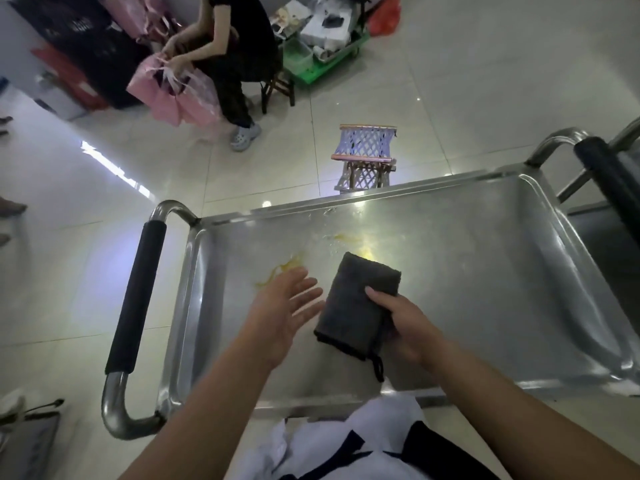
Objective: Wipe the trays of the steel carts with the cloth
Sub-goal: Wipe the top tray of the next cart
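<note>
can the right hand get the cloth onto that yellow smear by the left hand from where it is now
Probably yes. The right hand holds the folded grey cloth over the tray, and the yellow smear lies just beyond the open left hand, which hovers beside it and may need to shift aside.

The room was evenly, fairly brightly lit from above. Glare pooled on the steel tray [485, 271], brightest near its far rim, and white reflections streaked the floor tiles [114, 168] left of the tray. Shadows on the tray were soft and faint. Straight lines bowed toward the frame edges, and the corners looked smeared and soft.
</note>
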